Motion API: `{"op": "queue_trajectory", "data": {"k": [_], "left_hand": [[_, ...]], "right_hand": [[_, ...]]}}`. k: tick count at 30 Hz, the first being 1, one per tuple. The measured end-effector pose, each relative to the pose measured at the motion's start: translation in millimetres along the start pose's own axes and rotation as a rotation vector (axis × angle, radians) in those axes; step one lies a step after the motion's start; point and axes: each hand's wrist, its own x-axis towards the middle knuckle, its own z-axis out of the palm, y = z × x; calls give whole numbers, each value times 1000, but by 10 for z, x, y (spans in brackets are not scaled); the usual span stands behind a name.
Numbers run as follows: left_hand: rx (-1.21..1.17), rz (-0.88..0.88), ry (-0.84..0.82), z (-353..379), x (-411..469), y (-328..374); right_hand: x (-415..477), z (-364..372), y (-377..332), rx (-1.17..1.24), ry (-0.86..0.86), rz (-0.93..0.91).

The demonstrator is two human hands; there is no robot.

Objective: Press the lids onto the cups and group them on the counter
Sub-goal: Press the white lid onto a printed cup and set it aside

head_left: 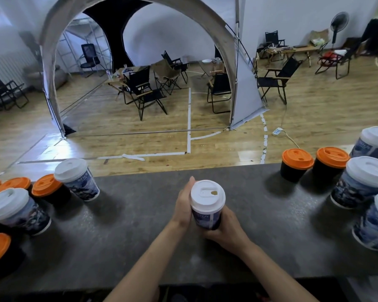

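1. Left hand (183, 203) wraps the side of the printed cup (205, 220), thumb up by the rim. Right hand (226, 228) curls round its base.
2. The cup is mid-desk (140, 214), well apart from both groups.
3. White lid (207, 195) looks seated, but its far edge is hidden. A squeeze on the wall could pop it.
4. White-lidded cups (367, 182) crowd the right side. Setting this one in carelessly could topple a neighbour.
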Motion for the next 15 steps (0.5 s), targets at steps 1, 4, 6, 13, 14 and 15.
{"op": "queue_trajectory", "data": {"k": [1,4,6,13,14,15], "left_hand": [[3,5,-10,-15,-5,-1],[25,133,105,34,-69,-110],[26,205,189,106,-133,-170],[7,-41,21,-2,-63,34],[-1,-19,40,13,-80,32],[13,14,71,51,-118,12]], "right_hand": [[-5,8,8,-3,-4,0],[-4,23,19,10,5,-6],[7,13,14,6,14,0],[-4,9,69,-31,14,27],[-5,12,73,-31,9,26],[-3,16,64,-30,6,19]]}}
